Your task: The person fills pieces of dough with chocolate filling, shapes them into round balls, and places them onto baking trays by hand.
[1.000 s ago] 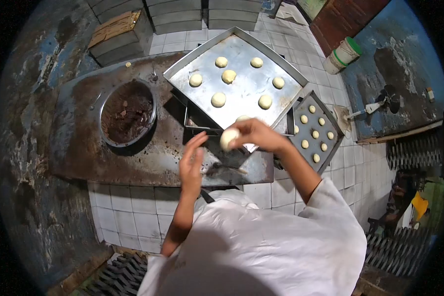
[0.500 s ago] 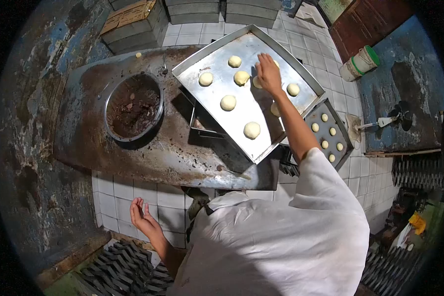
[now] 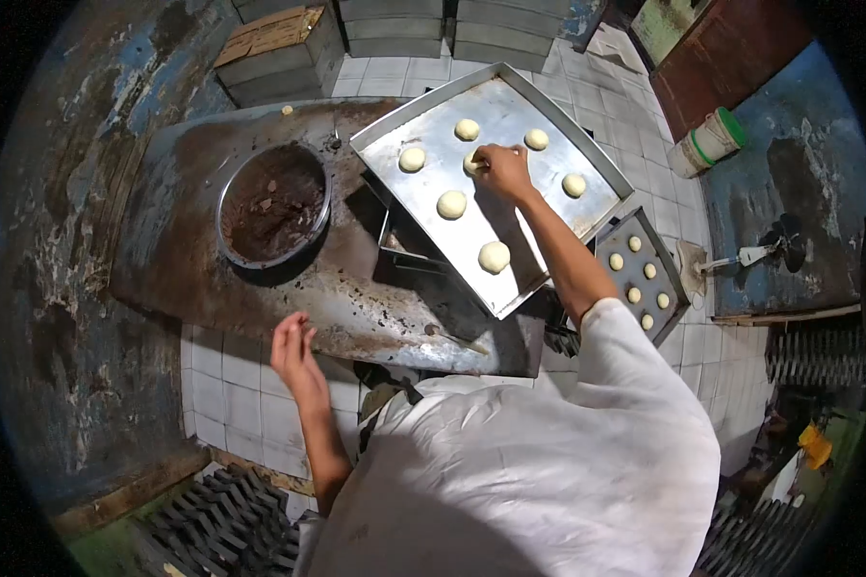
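Observation:
A large shallow metal baking tray (image 3: pixel 523 204) holds several pale round dough balls (image 3: pixel 451 204), spaced apart. My right hand (image 3: pixel 506 173) reaches over its middle, fingers closed at a dough ball (image 3: pixel 471 163) that shows beyond the fingertips. My hand and forearm cover part of the tray. My left hand (image 3: pixel 296 358) is in the air by the table's near edge, palm up, fingers loosely bent and apart, with nothing visible in it. Left of the tray, a round metal bowl (image 3: pixel 224 227) contains a dark brown crumbly filling (image 3: pixel 271 210).
The worn metal table (image 3: pixel 178 274) carries scattered dark crumbs and a thin tool (image 3: pixel 462 341) near its front edge. A second, darker tray (image 3: pixel 678 300) with dough balls sits lower right. Grey crates (image 3: pixel 284 62) stand behind, and a white bucket (image 3: pixel 714 137) is at far right.
My right hand has moved left across the tray to the middle dough ball, uncovering one at the back right. My left hand has risen and moved slightly right, toward the table edge.

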`<state>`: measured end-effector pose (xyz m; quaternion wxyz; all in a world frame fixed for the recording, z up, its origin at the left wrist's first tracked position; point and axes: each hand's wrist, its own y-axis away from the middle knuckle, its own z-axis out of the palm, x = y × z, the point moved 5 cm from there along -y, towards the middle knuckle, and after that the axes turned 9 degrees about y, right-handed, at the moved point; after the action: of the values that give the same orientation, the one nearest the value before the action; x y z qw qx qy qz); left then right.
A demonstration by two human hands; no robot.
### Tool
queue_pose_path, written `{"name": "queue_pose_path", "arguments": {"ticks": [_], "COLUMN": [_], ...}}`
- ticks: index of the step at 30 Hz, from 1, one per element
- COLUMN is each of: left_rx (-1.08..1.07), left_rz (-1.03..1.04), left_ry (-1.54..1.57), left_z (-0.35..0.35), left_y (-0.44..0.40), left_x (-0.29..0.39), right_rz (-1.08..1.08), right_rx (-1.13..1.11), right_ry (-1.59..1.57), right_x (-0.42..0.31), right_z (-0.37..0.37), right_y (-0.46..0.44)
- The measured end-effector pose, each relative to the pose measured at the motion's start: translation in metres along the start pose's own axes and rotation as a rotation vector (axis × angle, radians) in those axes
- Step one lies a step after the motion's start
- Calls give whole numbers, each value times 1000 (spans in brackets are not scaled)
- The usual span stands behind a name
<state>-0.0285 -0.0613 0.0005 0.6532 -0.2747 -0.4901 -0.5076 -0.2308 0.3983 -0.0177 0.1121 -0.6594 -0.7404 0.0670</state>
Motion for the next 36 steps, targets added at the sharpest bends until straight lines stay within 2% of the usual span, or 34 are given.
{"name": "queue_pose_path", "arguments": {"ticks": [2,3,4,6,8,10,12,14,16,18,19,20,21,22,23,24,25,26,28,29,30,32,33,36], "left_rx": [-106,-193,-280,-431,-497,-572,-524,-470,-435,-442,-418,-391,-531,-532,-465,-385,-265,-259,-226,-252,-227,-63,-108,-131], "left_rz": [5,13,16,25,-42,-132,-193,-145,-160,-364,-443,-516,-446,-453,-600,-749,-779,-777,-703,-739,-710,-596,-574,-470], "left_ry": [-76,-62,-53,-62,25,117,253,170,98,233,288,349,178,181,337,495,523,533,794,904,925,760,732,655], "left_z": [39,63,86,132,172,185,174,166,152,132,119,106,98,87,70,50,24,17,0,-15,-33,-71,-73,-109], "left_y": [-9,-11,-11,-12,-7,-5,-12,-5,4,14,14,11,16,13,13,13,5,0,-17,-29,-42,-68,-78,-117], "left_x": [0,4,9,11,13,5,-14,-6,-11,-26,-37,-45,-32,-32,-42,-54,-71,-66,-47,-44,-44,-45,-28,-12], "right_rz": [296,333,276,269,325,344,495,611,522,507,496,533,526,513,643,767,691,592,476,249,356,203,107,341], "right_rx": [-162,-139,-170,-219,-390,-482,-343,-366,-87,228,242,39,-106,-250,-394,-629,-707,-787,-508,-296,-615,-587,-443,-553], "right_ry": [-635,-962,-1258,-1428,-1772,-1915,-2097,-2154,-1473,-1049,-1106,-1216,-1294,-1371,-2012,-2283,-2387,-2484,-951,-432,-316,-80,-1,-351], "right_x": [11,5,-12,-53,-100,-137,-160,-178,-188,-213,-223,-235,-252,-269,-291,-294,-287,-279,-240,-229,-218,-204,-204,-232], "right_z": [2,-15,-35,-85,-109,-133,-144,-158,-126,-127,-111,-83,-39,-1,9,1,11,29,62,72,110,121,115,59], "right_y": [-1,8,16,42,69,92,105,114,115,125,131,136,144,149,163,178,192,205,232,257,295,323,330,261]}}
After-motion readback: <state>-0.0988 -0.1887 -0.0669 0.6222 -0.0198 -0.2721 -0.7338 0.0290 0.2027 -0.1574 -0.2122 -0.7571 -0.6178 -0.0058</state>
